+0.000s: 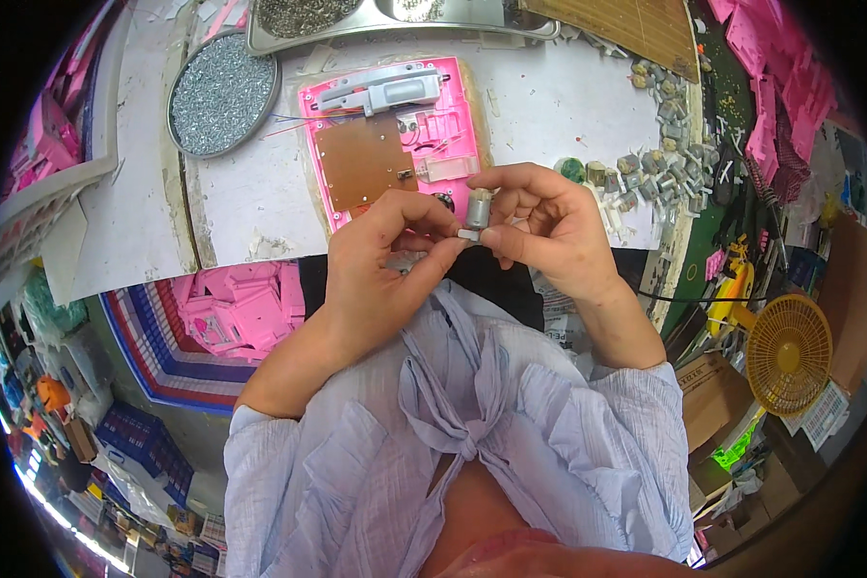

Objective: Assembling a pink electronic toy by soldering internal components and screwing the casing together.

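Metal tray [405, 34], far side of worktop [246, 207] — cut off above; pink case [460, 130] — near edge partly behind left hand [376, 258].

Seen from my left hand [380, 250] and right hand [554, 226], bare white tabletop [538, 106] leaves me passage toward one o'clock and nine. The pink casing [462, 130] blocks eleven, the metal tray [453, 29] twelve beyond; a metal-parts dish [207, 154] bars ten, the motor heap [667, 178] two to three.
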### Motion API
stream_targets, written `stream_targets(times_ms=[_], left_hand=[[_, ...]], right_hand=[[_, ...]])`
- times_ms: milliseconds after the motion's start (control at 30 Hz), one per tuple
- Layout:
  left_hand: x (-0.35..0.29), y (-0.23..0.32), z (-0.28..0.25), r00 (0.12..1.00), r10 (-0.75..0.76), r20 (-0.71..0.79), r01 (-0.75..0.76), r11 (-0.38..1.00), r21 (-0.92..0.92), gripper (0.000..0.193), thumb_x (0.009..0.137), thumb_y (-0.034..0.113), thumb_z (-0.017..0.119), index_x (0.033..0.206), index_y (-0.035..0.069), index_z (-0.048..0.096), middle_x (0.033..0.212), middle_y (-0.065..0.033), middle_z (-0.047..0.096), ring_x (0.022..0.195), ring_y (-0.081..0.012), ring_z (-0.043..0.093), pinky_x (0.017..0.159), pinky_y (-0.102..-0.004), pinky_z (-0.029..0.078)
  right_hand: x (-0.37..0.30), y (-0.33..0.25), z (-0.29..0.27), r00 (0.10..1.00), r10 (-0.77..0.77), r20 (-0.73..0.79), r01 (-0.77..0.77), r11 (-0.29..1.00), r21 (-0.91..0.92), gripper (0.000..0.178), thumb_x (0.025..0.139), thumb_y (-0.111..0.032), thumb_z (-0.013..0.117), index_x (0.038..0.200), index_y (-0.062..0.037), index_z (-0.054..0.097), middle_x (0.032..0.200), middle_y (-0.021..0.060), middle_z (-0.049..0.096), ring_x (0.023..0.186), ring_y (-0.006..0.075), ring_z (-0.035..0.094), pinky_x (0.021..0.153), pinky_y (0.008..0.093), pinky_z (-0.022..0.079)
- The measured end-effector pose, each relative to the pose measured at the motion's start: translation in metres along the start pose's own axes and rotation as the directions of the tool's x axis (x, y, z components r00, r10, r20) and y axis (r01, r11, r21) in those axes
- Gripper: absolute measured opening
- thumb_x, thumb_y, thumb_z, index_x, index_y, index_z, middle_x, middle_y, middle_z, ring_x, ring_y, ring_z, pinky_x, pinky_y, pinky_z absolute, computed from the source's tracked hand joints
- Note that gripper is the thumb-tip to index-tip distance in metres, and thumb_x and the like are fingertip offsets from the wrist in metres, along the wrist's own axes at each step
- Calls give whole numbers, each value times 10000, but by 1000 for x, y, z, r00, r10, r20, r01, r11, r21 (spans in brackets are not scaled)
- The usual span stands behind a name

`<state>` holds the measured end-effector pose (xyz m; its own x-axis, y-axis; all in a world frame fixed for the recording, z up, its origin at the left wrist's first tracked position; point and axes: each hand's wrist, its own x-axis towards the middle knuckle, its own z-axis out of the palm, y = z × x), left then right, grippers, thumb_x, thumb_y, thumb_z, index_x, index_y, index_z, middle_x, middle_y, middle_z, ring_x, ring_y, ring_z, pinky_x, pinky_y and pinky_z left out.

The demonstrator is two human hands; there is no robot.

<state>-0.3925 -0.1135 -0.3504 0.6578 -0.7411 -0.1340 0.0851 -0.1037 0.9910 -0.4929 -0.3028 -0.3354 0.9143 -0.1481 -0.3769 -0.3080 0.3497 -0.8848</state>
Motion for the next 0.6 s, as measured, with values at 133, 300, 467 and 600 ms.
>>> stream_targets(times_ms=[133, 300, 467, 600], left_hand=[[-2, 0, 3, 1000, 1, -26, -5, 990, -142, 236, 870, -16, 737, 1079, 26, 636, 945, -63, 690, 874, -142, 699, 774, -274, 582], [5, -8, -8, 908, 412, 82, -410, 829, 380, 286, 806, -34, 766, 1059, 24, 646, 925, -116, 695, 827, -243, 706, 728, -332, 573], [10, -13, -13, 758, 636, 148, -617, 624, 480, 290, 762, -37, 794, 1010, 19, 654, 963, -131, 720, 831, -278, 716, 692, -357, 569], [15, -4, -21, 825, 552, 122, -560, 769, 308, 305, 748, -57, 786, 1010, 16, 648, 971, -133, 721, 838, -293, 719, 701, -356, 572]], right_hand=[[-4, 6, 4, 981, -190, -41, 173, 950, -258, 473, 821, 47, 762, 1274, 32, 626, 870, 44, 662, 690, 102, 644, 627, 224, 556], [5, -6, 2, 919, -389, 61, 358, 762, -540, 412, 852, 10, 740, 1247, -5, 625, 836, 49, 684, 669, 103, 644, 587, 244, 525], [8, -18, 5, 999, 22, 50, -11, 976, -216, 345, 895, -74, 731, 1219, -31, 622, 756, 29, 692, 614, 74, 620, 541, 228, 464], [6, -11, 6, 910, -385, 156, 410, 770, -489, 331, 821, -46, 778, 1128, -41, 654, 823, 42, 693, 629, 86, 624, 567, 242, 489]])
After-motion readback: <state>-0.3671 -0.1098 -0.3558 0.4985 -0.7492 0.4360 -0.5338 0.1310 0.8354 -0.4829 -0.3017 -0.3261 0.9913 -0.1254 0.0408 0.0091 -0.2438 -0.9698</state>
